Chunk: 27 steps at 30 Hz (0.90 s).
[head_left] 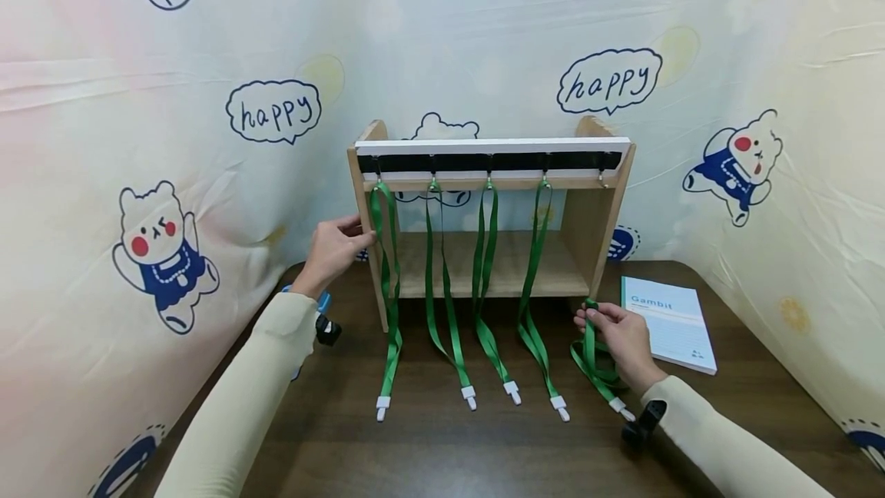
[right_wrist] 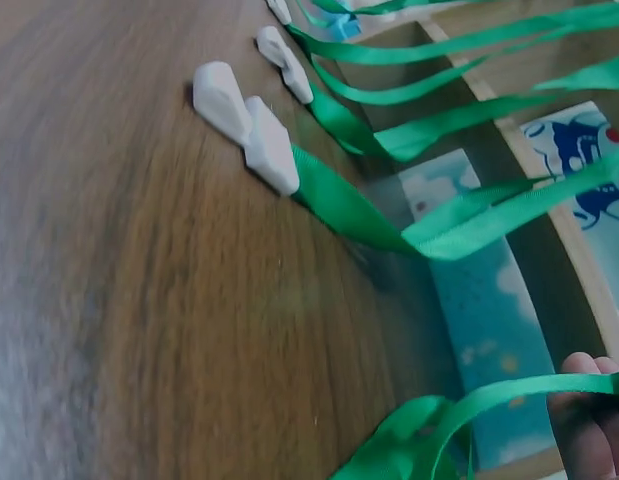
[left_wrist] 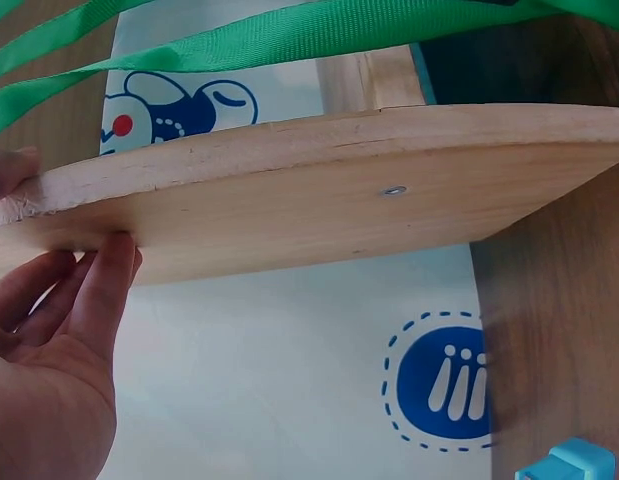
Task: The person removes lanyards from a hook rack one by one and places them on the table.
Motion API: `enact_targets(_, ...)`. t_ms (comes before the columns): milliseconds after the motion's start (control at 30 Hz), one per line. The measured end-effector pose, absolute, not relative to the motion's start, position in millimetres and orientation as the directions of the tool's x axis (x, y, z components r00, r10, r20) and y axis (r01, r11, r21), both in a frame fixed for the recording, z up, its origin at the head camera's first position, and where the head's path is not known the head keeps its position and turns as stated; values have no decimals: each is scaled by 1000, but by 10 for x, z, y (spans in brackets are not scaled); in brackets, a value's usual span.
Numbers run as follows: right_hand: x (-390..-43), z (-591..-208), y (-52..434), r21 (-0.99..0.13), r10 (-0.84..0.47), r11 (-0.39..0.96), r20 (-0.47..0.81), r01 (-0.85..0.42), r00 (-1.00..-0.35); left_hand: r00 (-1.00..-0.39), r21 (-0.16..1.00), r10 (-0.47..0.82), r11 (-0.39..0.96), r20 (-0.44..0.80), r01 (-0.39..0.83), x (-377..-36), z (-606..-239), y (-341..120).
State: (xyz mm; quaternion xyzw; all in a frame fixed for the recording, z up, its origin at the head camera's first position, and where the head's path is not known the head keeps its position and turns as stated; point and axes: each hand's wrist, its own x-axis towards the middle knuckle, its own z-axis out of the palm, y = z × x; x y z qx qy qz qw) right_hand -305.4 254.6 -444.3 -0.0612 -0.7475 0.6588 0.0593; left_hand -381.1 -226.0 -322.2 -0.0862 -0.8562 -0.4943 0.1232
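Note:
A wooden rack (head_left: 598, 229) with a shelf stands on the table. Along its white-and-black front bar are small hooks, and green lanyards (head_left: 488, 240) with white clips (head_left: 512, 393) hang from several of them; the rightmost hook (head_left: 601, 177) holds none. My left hand (head_left: 332, 252) grips the rack's left side panel (left_wrist: 289, 215), thumb on one face and fingers on the other. Low at the rack's right side, my right hand (head_left: 625, 340) pinches another green lanyard (head_left: 589, 348) by its upper end. The rest of this lanyard droops to the table, its white clip (head_left: 621, 408) beside my wrist.
A white and blue book (head_left: 669, 325) lies on the table right of my right hand. Behind the rack hangs a patterned cloth (head_left: 442, 44). A light blue object (left_wrist: 569, 462) shows at the bottom of the left wrist view. The brown table (head_left: 442, 452) extends in front.

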Motion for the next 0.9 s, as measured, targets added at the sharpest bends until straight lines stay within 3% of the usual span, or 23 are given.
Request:
enact_targets(300, -3076, -4511, 2659, -994, 203, 87, -44, 63, -978, -949, 821, 27, 495, 313, 285, -3815, -3215, -2254)
enact_targets(667, -3069, -4601, 2739, -975, 240, 195, -54, 102, -969, -954, 826, 24, 494, 298, 270, -3799, -3221, -2251)
enact_targets(900, -3064, -4651, 2792, -978, 253, 187, -47, 96, -966, -955, 829, 21, 492, 294, 266, -3808, -3210, -2248)
